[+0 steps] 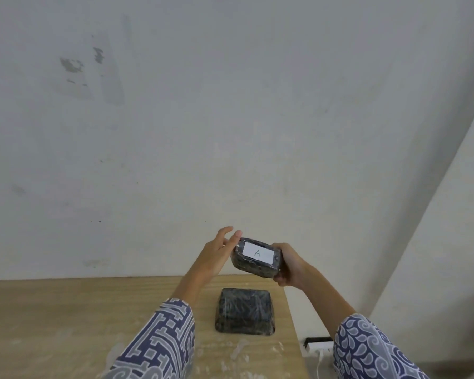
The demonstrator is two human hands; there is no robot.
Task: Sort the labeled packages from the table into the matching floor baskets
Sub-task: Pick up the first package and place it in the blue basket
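Observation:
A dark wrapped package with a white label reading "A" is held up above the wooden table. My right hand grips its right end. My left hand is at its left end with fingers spread, the fingertips touching or just beside the wrapping. A second dark wrapped package, with no label showing, lies on the table near its right edge, below the held one. No floor baskets are in view.
A plain white wall stands right behind the table. Past the table's right edge, a white power strip with a plugged cable lies on the floor. A white wall panel rises at the right.

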